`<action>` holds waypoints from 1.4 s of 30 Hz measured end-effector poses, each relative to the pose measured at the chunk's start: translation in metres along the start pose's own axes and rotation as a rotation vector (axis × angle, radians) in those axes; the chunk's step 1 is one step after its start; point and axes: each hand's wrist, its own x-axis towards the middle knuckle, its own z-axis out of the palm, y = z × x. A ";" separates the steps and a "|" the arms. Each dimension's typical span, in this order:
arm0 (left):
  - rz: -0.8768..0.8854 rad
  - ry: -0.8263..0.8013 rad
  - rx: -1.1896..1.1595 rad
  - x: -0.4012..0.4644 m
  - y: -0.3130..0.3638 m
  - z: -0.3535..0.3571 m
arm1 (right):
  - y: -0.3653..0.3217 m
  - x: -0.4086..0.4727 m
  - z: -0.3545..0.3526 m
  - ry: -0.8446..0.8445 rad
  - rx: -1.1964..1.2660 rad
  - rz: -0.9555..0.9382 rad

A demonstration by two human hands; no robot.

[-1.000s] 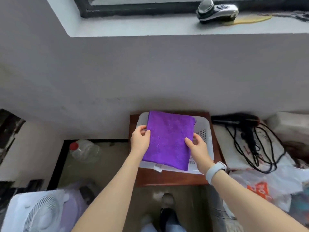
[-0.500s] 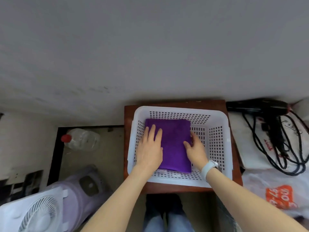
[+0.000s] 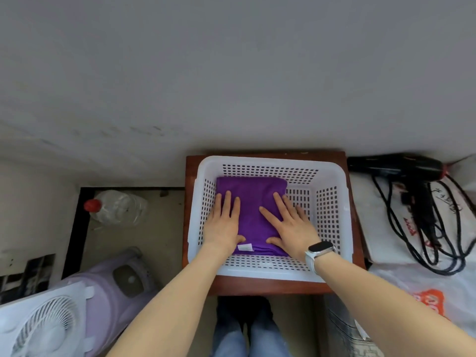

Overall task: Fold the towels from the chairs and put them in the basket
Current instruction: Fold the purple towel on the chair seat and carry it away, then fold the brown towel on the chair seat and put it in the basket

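While both hands lie flat with straight fingers, neither grip clasps anything: the left hand (image 3: 223, 225) presses the left edge of the folded purple towel (image 3: 253, 202), and the right hand (image 3: 289, 225), with a watch (image 3: 319, 249) on its wrist, presses the towel's right side. The towel lies on the floor of the white basket (image 3: 332, 215), against the basket's left wall, a small white label (image 3: 244, 247) at its near edge. The basket stands on a brown desk (image 3: 268, 288). Right of the basket lies a black hair dryer (image 3: 396, 167) with its cord on white bags (image 3: 381, 228). Left of the basket, lower down, are a clear bottle (image 3: 118, 206) with a red cap and a white fan (image 3: 43, 323).
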 end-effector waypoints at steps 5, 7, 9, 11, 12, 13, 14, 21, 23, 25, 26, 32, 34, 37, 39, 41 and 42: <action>-0.026 0.052 -0.063 -0.008 0.003 -0.001 | -0.002 -0.001 -0.017 -0.029 -0.008 -0.003; -0.012 0.107 -0.106 -0.016 0.004 -0.008 | -0.011 -0.009 -0.025 0.000 0.017 0.016; 0.017 0.192 -0.196 -0.030 0.003 -0.018 | -0.024 -0.019 -0.036 0.069 0.064 0.023; 0.039 0.300 -0.304 -0.050 -0.003 -0.033 | -0.040 -0.028 -0.053 0.146 0.147 0.003; 0.033 0.355 -0.352 -0.062 -0.006 -0.040 | -0.050 -0.032 -0.063 0.177 0.201 -0.019; 0.010 0.409 -0.393 -0.076 -0.011 -0.048 | -0.061 -0.037 -0.075 0.203 0.255 -0.046; -0.026 0.459 -0.431 -0.091 -0.018 -0.056 | -0.074 -0.041 -0.087 0.222 0.301 -0.079; -0.445 0.674 -0.598 -0.247 -0.095 -0.046 | -0.202 -0.086 -0.127 0.218 0.321 -0.421; -0.590 0.712 -0.652 -0.311 -0.113 -0.020 | -0.253 -0.105 -0.118 0.199 0.280 -0.534; -0.735 0.732 -0.694 -0.382 -0.124 0.013 | -0.308 -0.133 -0.100 0.157 0.229 -0.651; -0.806 0.745 -0.700 -0.420 -0.127 0.032 | -0.337 -0.150 -0.087 0.129 0.206 -0.712; -1.235 0.870 -0.755 -0.657 -0.073 0.184 | -0.489 -0.306 0.031 -0.094 0.031 -1.048; -1.365 0.884 -0.768 -0.725 -0.034 0.241 | -0.521 -0.366 0.083 -0.150 -0.007 -1.152; -1.578 0.900 -0.860 -0.812 0.027 0.314 | -0.556 -0.453 0.157 -0.250 -0.051 -1.278; -1.730 0.955 -0.910 -0.860 0.064 0.352 | -0.577 -0.506 0.198 -0.331 -0.131 -1.343; -1.860 0.983 -0.932 -0.901 0.095 0.386 | -0.599 -0.553 0.235 -0.405 -0.232 -1.426; -1.917 0.998 -0.927 -0.919 0.108 0.403 | -0.610 -0.575 0.251 -0.447 -0.273 -1.468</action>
